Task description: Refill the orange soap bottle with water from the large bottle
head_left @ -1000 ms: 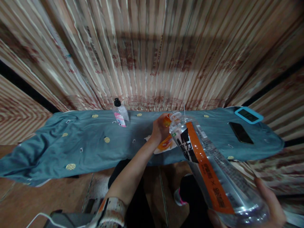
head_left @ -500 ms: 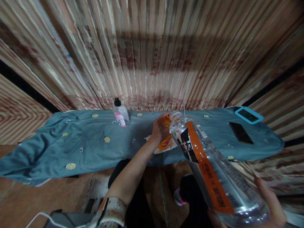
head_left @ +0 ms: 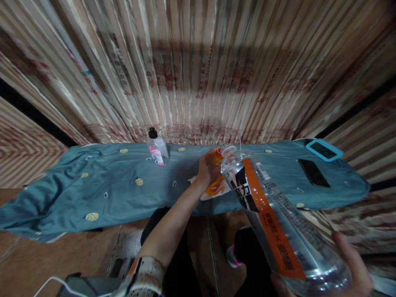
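My right hand (head_left: 354,264) grips the base of a large clear plastic bottle (head_left: 272,218) with an orange, black and white label. The bottle is tilted, its open mouth (head_left: 228,152) pointing up and away to the left. Beside that mouth, my left hand (head_left: 208,167) is closed around a small orange bottle (head_left: 218,155), mostly hidden by my fingers and the big bottle's neck. Whether the two mouths touch, I cannot tell. Below my left hand, an orange and white packet or cloth (head_left: 215,189) lies on the covered table, partly covered by my wrist.
A blue-green patterned cloth (head_left: 123,185) covers the narrow table. On it stands a clear pump-top bottle (head_left: 157,150) with a pink label, at the left. A black phone (head_left: 314,173) and a blue-framed device (head_left: 324,150) lie at the right. A striped curtain (head_left: 198,74) hangs behind.
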A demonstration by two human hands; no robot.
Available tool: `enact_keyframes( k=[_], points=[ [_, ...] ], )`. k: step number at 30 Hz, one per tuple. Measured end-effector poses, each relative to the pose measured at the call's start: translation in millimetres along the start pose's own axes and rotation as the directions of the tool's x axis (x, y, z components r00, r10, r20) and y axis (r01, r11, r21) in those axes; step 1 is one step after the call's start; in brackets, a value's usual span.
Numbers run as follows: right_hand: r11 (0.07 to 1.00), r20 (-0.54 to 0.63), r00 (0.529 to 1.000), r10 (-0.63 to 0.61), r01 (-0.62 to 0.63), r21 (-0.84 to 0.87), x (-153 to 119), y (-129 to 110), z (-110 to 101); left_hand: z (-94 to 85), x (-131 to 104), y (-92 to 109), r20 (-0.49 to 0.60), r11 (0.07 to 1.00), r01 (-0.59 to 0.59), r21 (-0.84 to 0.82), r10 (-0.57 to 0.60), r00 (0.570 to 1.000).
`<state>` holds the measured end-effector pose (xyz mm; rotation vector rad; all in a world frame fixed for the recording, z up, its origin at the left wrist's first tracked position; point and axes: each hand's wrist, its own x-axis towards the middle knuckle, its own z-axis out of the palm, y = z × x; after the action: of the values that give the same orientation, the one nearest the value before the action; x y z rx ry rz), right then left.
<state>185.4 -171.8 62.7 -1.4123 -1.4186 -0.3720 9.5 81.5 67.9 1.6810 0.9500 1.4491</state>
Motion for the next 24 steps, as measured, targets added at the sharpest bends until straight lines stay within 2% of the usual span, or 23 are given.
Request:
enact_keyframes(
  k=[6,11,15,21,24],
  points=[
    [0.998,0.014,0.999,-0.043,0.042,0.036,1.5,-0.6,-1.4,-0.2,-0.1,0.1,-0.007,1.000,-0.005,0.002,0.005,1.000],
    [0.999,0.007,0.999,0.040,-0.040,0.016,-1.0,-0.5,-2.2,0.4,-0.2,0.7,-0.006,1.000,-0.002,-0.025,0.002,1.000],
    [1.000,0.018,1.000,-0.011,0.011,-0.008,-1.8,-0.4,-3.5,0.5,-0.4,1.1,-0.004,0.999,0.006,-0.039,-0.006,1.000],
    [0.999,0.006,0.999,0.044,-0.044,0.027,-0.3,-3.9,-0.3,1.9,-1.0,-1.1,-0.009,0.999,0.016,-0.047,-0.017,1.000],
    [1.000,0.008,1.000,-0.001,0.001,-0.021,0.5,-2.3,0.9,2.1,-0.9,-2.7,-0.012,0.999,0.007,-0.044,-0.008,1.000]
  ],
)
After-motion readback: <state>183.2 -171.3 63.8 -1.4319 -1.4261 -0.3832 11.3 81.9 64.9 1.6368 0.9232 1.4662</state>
